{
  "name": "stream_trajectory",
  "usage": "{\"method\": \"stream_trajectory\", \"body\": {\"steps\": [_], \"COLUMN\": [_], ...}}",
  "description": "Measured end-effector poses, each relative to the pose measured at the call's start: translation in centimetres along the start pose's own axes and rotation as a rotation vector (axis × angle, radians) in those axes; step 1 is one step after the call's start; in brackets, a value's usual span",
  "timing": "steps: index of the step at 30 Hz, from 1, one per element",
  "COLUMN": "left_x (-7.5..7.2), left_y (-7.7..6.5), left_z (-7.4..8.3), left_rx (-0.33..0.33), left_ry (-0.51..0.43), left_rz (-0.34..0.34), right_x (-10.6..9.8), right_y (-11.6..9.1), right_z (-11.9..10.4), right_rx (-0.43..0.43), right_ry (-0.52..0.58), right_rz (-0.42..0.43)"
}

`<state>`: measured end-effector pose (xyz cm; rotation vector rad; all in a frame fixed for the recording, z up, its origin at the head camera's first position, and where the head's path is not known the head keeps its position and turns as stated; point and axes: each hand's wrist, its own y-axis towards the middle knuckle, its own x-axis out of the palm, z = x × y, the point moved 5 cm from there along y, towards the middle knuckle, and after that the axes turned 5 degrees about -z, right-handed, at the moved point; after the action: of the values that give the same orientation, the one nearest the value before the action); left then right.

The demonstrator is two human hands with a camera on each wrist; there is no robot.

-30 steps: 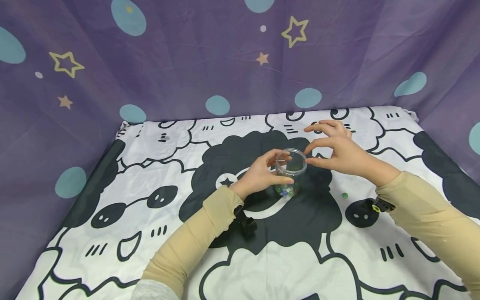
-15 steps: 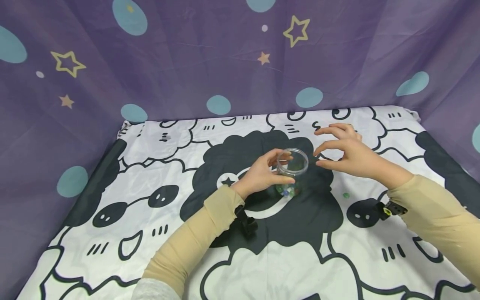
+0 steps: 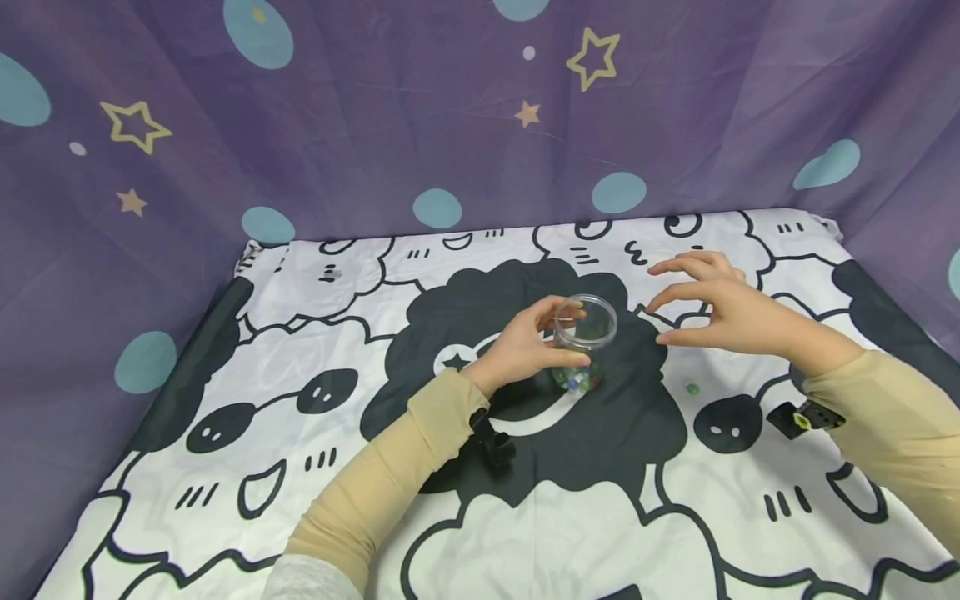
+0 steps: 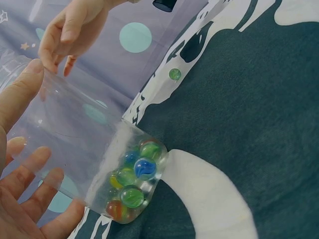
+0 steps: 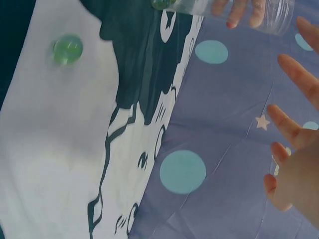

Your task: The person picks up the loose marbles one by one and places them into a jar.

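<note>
A clear plastic jar (image 3: 600, 337) stands upright and lidless on the dark patch of the cloth. My left hand (image 3: 525, 346) grips it, thumb on the near side and fingers round the far side. Several glass marbles (image 4: 132, 184), green, blue and orange-red, lie at the jar's bottom in the left wrist view. To the right of the jar my right hand (image 3: 720, 312) hovers with nothing in it, fingers spread and slightly bent. Below that hand a single green marble (image 3: 693, 389) rests on the white cloth, shown larger as a green marble (image 5: 68, 49) in the right wrist view.
A white cloth (image 3: 540, 533) with black cartoon faces covers the table. Behind it and at both sides hangs a purple curtain (image 3: 360, 125) with stars and blue ovals. A dark camera mount (image 3: 491, 442) is strapped at the left wrist.
My right hand has drawn away from the jar's rim, moving to the right. The left hand and the jar have stayed in place, as has the loose green marble.
</note>
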<state>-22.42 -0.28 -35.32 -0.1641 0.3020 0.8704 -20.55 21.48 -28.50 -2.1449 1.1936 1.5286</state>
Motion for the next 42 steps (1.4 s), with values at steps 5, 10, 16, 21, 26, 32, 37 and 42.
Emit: {"method": "stream_trajectory", "body": {"steps": [5,10,16,21,26,32,37,42], "left_x": [0.0,0.0,0.0,0.1,0.1,0.0,0.0,0.0], "left_y": [0.0,-0.1,-0.1,-0.1,-0.1,-0.1,-0.1,-0.1], "left_z": [0.0,0.0,0.1,0.0,0.1,0.1,0.1,0.1], "left_rx": [0.000,0.004,0.000,-0.004,-0.001,0.005,0.000,-0.004], "left_ry": [0.002,0.007,0.008,0.006,0.001,0.000,0.003,0.002], "left_rz": [-0.002,-0.005,-0.003,-0.001,0.001,0.000,0.000,0.003], "right_x": [-0.1,0.3,0.8,1.3,1.6,2.0,2.4,2.7], "right_y": [-0.9,-1.7,-2.4,-2.8,-3.0,-3.2,-3.5,-3.7], "right_z": [0.9,1.9,2.6,3.0,3.2,3.6,3.8,3.7], "right_rx": [0.010,0.031,0.042,0.048,0.084,0.119,0.112,0.123], "right_ry": [-0.006,-0.017,-0.033,-0.033,-0.035,-0.021,-0.025,0.006], "right_rz": [-0.031,-0.068,-0.119,-0.155,-0.189,-0.252,-0.263,-0.276]}}
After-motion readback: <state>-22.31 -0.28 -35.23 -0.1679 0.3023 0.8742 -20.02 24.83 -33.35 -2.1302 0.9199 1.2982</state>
